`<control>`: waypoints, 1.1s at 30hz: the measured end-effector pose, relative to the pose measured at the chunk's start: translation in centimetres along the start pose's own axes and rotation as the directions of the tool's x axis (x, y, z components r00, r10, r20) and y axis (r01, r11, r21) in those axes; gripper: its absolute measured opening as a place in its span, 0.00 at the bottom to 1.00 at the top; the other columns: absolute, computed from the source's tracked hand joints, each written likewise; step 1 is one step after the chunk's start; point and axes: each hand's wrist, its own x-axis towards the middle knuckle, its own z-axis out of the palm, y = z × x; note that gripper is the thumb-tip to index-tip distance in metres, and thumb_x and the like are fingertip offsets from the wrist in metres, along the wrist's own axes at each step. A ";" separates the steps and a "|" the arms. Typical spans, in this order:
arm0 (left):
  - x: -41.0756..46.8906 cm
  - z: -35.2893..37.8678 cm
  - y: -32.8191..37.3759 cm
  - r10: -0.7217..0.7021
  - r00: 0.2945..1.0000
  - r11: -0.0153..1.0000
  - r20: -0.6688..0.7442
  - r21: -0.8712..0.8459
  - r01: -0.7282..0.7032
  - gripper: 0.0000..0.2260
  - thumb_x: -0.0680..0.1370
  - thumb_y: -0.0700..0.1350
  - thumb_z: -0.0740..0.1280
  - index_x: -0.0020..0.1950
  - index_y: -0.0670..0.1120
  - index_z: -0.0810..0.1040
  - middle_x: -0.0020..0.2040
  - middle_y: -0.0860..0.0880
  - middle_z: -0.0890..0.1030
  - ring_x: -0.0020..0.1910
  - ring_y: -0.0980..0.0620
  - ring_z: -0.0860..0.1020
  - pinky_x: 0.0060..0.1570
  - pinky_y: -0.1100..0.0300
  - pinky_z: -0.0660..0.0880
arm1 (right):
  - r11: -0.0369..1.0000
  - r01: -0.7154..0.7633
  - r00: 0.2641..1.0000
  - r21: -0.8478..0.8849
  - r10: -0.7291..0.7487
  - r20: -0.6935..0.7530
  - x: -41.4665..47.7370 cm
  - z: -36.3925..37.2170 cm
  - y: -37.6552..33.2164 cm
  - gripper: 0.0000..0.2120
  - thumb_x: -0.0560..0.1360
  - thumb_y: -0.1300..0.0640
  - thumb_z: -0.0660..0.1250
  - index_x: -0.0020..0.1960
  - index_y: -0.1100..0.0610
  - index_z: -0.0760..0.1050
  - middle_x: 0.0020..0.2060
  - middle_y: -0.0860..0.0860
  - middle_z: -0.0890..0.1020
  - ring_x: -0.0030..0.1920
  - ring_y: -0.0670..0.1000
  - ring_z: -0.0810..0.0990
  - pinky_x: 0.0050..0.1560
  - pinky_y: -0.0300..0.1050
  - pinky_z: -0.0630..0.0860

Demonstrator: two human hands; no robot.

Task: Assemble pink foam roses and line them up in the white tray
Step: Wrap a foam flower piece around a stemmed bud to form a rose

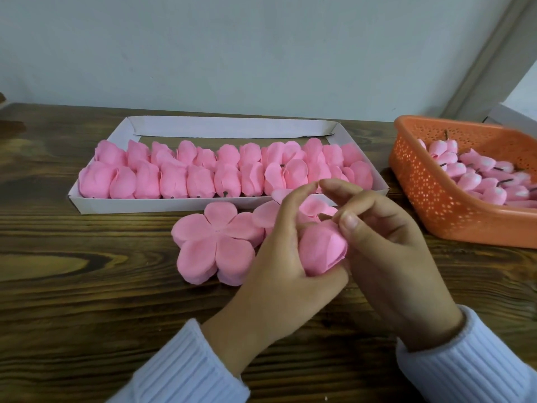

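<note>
Pink foam roses (pixel 203 175) packed in two rows across white tray (pixel 145 203), toward back left of dark wooden table (pixel 72 286). Just in front, stack of flat five-lobed petal pieces (pixel 215 245) lying on table. Next, left grip (pixel 279 263) curled round half-wrapped rose (pixel 322 250), held above table. Beside it, right grip (pixel 386 245) pinching that rose's upper edge, thumb against it. Far right, orange basket (pixel 436 205) holding stemmed pink buds (pixel 479 181).

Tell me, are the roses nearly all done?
Not quite. Two rows of roses lie in the white tray. The left hand and right hand hold one rose being wrapped. Some flat petals and a basket of buds wait.
</note>
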 end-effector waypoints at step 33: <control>1.7 -6.6 0.3 0.130 0.872 0.756 -0.472 0.616 0.221 0.20 0.74 0.39 0.67 0.66 0.47 0.70 0.40 0.54 0.76 0.41 0.56 0.76 0.44 0.59 0.75 | 0.983 -0.079 0.971 -0.163 0.039 -0.237 0.2 -0.2 0.8 0.06 0.66 0.63 0.69 0.35 0.53 0.76 0.25 0.45 0.73 0.26 0.44 0.70 0.29 0.36 0.68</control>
